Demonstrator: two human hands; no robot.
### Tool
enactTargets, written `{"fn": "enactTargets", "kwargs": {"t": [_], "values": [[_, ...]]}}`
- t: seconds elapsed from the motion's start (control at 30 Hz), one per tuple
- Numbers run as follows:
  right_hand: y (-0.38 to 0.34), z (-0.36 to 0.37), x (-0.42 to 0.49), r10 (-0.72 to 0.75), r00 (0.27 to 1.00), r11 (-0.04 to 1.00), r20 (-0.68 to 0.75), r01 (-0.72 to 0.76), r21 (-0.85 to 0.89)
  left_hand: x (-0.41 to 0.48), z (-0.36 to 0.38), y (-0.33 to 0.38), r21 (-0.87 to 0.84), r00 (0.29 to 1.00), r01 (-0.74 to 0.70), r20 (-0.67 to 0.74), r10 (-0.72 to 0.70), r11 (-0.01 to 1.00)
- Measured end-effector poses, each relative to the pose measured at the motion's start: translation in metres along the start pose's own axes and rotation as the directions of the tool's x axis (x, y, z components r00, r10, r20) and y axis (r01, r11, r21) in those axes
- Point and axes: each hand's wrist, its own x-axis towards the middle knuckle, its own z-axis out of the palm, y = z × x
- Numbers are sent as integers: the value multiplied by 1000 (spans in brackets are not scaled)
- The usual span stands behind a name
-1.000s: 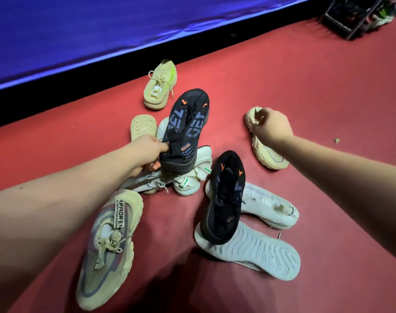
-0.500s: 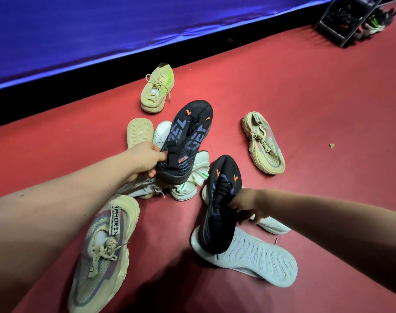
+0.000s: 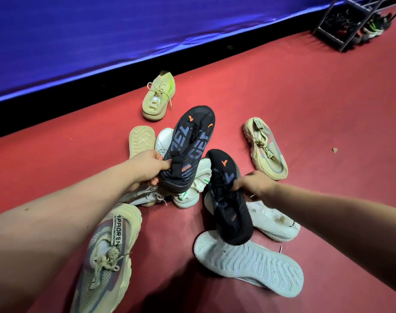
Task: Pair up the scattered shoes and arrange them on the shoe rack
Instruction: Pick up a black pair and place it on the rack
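Note:
My left hand grips the heel of a black sneaker with blue lettering, held above the pile with its toe pointing away. My right hand grips the matching second black sneaker at its laces; its heel hangs over an upturned white shoe. Around them on the red floor lie a beige sneaker with a strap, its mate, a yellow-beige laced shoe, an upturned beige sole and white shoes. The shoe rack stands far right at the back.
A blue sheet hangs along the back over a black base. The rack holds several dark shoes. A small scrap lies on the floor to the right. White sneakers with green tags sit under my left hand's shoe.
My right hand let go of the beige shoe at the right, came back to the second black sneaker, took hold of it and raised it. My left hand kept holding its black sneaker.

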Motion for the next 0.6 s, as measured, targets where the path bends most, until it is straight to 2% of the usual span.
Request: {"fn": "enactTargets", "kwargs": {"t": [0.1, 0.3, 0.43, 0.6], "values": [[-11, -13, 2, -46, 997, 991, -62, 53, 119, 2, -3, -1, -25, 1000, 4, -16, -4, 1000], [-11, -30, 16, -106, 991, 963, -83, 124, 241, 7, 11, 9, -144, 1000, -13, -25, 9, 989], [-12, -40, 28, -91, 990, 903, -105, 126, 411, 4, 29, 13, -277, 999, -12, -43, 0, 961], [7, -46, -6, -7, 995, 814, -97, 62, 578, -52, 44, 14, -335, 997, 64, -27, -77, 940]]}}
